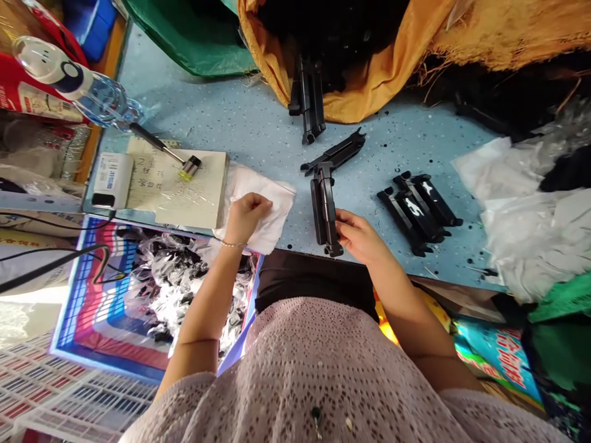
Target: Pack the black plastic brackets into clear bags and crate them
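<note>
My left hand (249, 216) is closed above a white cloth (272, 212), its fingers curled together; what they hold, if anything, is too small to make out. My right hand (357, 235) grips the lower right side of a black plastic part (324, 212) near the table's front edge. Just beyond that part another black part (339, 152) lies at a slant. Several black parts (418, 212) rest side by side to the right, two with white marks. More black parts (308, 101) stick out of the mouth of an orange sack (364, 104).
A tool with a black handle (150, 138) lies on a cardboard pad (198, 200) beside a white box (113, 178). A water bottle (99, 92) is at the back left. Below sits a basket (115, 351) of plastic scraps; clear bags (530, 234) lie at the right.
</note>
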The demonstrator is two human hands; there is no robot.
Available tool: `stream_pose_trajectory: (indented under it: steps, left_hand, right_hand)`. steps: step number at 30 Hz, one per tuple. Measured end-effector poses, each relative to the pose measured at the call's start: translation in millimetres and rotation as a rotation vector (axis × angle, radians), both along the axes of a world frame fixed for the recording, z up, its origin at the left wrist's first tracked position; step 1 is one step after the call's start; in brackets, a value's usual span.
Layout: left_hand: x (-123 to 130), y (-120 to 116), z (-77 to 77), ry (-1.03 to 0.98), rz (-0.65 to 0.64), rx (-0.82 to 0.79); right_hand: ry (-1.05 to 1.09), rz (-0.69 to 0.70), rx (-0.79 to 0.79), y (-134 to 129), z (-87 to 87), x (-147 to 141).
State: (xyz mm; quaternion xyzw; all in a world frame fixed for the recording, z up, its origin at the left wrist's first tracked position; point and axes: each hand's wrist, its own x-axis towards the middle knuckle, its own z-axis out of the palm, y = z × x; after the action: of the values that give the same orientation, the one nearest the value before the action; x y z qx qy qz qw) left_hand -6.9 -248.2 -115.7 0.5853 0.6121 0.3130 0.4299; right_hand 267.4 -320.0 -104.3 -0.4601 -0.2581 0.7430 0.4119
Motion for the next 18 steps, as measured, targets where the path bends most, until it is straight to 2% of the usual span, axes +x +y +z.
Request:
stream_pose_trajectory:
  steps: [2,3,6,8,10,14,18]
  left_hand:
    - [-4,-4,4.0,-0.109,0.021,-0.033]
    - [-2,-7,5.6,-0.077,0.018,0.011]
    - [9,-18,7.6,0.255,-0.056,0.215]
    - [11,-22,8.1,0.391,-0.122,0.264]
    - [5,-21,9.2,0.331,-0.097,0.196]
    - [-18,-11,14.5,0.009,0.03,-0.05]
    - [-20,-9,18.4,-0.117,0.061,-0.057]
  right_hand:
    - [0.082,0.024,-0.006,7,3.8,-9]
    - [0.119,0.039,-0.009,12,6.0,-15]
    - [0.177,0.056,-0.013,23,10.4,-32]
    - [0.171,0.057,-0.017,25,10.2,-36]
    - [0.155,0.055,-0.025,24,8.1,-34]
    - [0.146,0.055,-0.048,18,7.5,-24]
    - [0.193,0.11,-0.062,19,14.7,-32]
